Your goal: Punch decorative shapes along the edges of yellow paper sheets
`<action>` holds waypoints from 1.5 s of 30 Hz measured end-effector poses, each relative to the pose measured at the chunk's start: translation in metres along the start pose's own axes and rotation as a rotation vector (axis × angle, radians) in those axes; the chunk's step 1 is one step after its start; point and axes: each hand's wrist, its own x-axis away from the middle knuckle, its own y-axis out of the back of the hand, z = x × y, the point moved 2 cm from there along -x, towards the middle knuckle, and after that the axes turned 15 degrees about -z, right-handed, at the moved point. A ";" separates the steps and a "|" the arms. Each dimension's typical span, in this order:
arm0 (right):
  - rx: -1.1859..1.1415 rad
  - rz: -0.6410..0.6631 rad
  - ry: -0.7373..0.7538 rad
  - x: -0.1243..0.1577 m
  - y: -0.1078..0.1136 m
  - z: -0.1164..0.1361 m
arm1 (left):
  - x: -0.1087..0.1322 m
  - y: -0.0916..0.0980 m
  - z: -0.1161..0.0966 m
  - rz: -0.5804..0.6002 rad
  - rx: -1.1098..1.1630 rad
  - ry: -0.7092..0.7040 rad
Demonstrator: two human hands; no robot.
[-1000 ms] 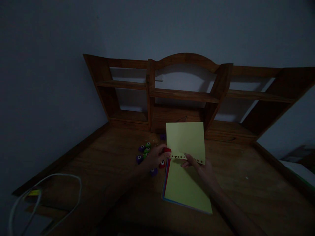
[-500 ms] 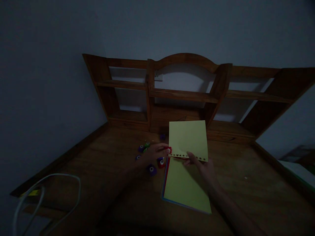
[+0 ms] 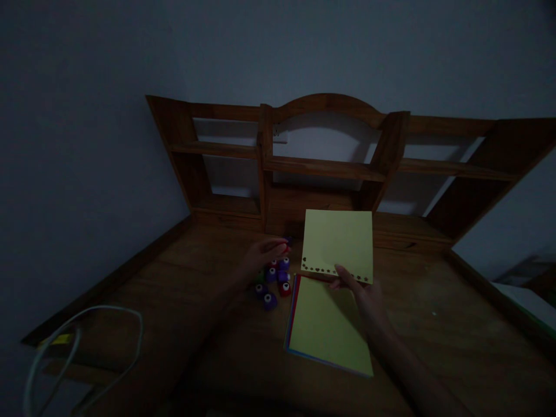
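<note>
The room is dim. My right hand [image 3: 362,292] pinches the lower edge of a yellow paper sheet [image 3: 339,243], held up above the desk; a row of small punched shapes runs along that edge. My left hand [image 3: 264,253] is closed on a small red punch [image 3: 284,249], held just left of the sheet and above a cluster of small punches [image 3: 273,281], purple, red and green. A stack of coloured paper [image 3: 328,327], yellow on top, lies flat under the right hand.
The wooden desk [image 3: 195,301] has a shelf unit [image 3: 325,168] along its back against the wall. A pale looped cable [image 3: 78,341] lies at the front left corner. A light object [image 3: 527,301] sits past the desk's right edge.
My left hand has pulled the red punch off the sheet's edge and moved back and left. The right hand lifted the sheet slightly up and right.
</note>
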 end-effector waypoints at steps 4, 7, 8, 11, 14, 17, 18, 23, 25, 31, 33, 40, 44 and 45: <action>0.009 0.022 -0.034 -0.001 0.002 0.001 | -0.009 0.014 -0.003 -0.147 -0.195 -0.182; 0.005 0.024 -0.047 -0.001 0.003 0.004 | -0.014 0.020 0.001 -0.191 -0.328 -0.255; 0.004 0.014 -0.049 -0.001 0.003 0.005 | -0.015 0.021 0.002 -0.198 -0.364 -0.265; -0.002 -0.019 -0.051 -0.002 0.003 0.004 | -0.017 0.024 0.007 -0.219 -0.492 -0.281; -0.046 -0.035 -0.049 -0.003 0.002 0.001 | -0.018 0.027 0.009 -0.245 -0.662 -0.286; -0.081 -0.028 -0.060 -0.003 0.002 -0.001 | -0.019 0.029 0.012 -0.262 -0.782 -0.322; -0.086 -0.021 -0.070 -0.003 0.002 -0.001 | -0.020 0.030 0.013 -0.260 -0.808 -0.340; -0.061 -0.009 -0.070 -0.003 0.005 0.002 | -0.022 0.029 0.023 -0.181 -0.875 -0.383; -0.055 -0.007 -0.057 -0.003 0.005 0.003 | -0.023 0.027 0.026 -0.143 -0.876 -0.391; -0.054 -0.019 -0.064 -0.002 0.004 0.000 | -0.022 0.024 0.026 -0.130 -0.847 -0.403; -0.052 -0.018 -0.069 -0.003 0.004 -0.002 | -0.022 0.024 0.026 -0.113 -0.832 -0.412; -0.072 -0.027 -0.092 -0.003 0.003 -0.002 | -0.023 0.024 0.027 -0.121 -0.920 -0.447; -0.082 -0.021 -0.085 -0.002 0.004 0.001 | -0.025 0.026 0.026 -0.153 -0.965 -0.445; -0.088 -0.024 -0.084 -0.002 0.004 0.000 | -0.026 0.027 0.026 -0.162 -0.962 -0.442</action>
